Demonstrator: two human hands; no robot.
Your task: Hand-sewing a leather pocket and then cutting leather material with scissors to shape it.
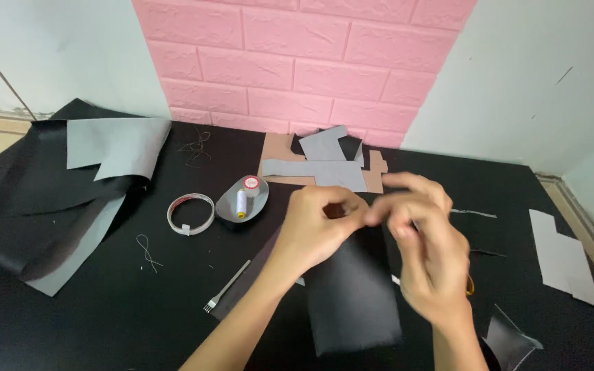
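Black rectangular leather panel (352, 295) hangs at lower centre of frame, long axis roughly vertical, top edge pinched by left hand (321, 230). Looks light, pliable, semi-stiff; best gripped at the edge. Right hand (424, 251), blurred, fingers together touching the left; contents unclear. Pronged metal chisel (227, 287) lower left; white thread spool (241, 203) above.
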